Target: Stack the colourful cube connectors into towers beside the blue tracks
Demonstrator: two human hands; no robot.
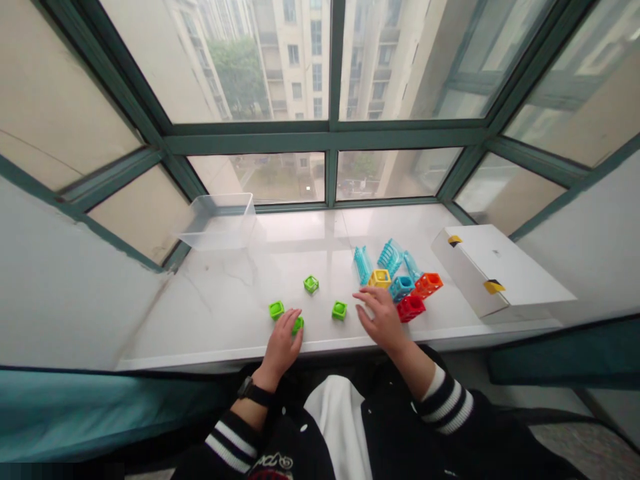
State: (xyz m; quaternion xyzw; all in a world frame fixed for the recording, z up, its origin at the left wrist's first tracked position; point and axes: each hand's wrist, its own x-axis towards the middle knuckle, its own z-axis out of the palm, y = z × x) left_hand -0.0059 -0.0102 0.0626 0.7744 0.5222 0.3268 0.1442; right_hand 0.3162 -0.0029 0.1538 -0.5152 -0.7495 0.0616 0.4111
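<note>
Head view: a pale stone worktop (225, 300) runs beneath a window bay. The block pile (400, 277) on it serves as the reference landmark for all positions below.

A white box (500, 273) with yellow tabs lies just right of the block pile, apart from it. A clear tub (220, 223) sits well to the pile's left and farther back, against the window frame. The pile itself comprises light-blue ribbed pieces at the rear, with yellow, blue, orange and red hollow cubes in front, all touching.

The right hand (380, 317) lies at the pile's near-left edge, released, palm down and fingers spread, with fingertips reaching beside the yellow cube; it holds nothing. The left hand (283, 343) is well left of the pile at the worktop's near edge, fingers curled over the held green cube (299, 325), grasping it.

Three loose green cubes stand left of the pile, each apart from the others: the nearest green cube (339, 310) just beyond the right hand, the rear green cube (311, 284) farther back, and the leftmost green cube (276, 309) just beside the left hand's fingertips.
</note>
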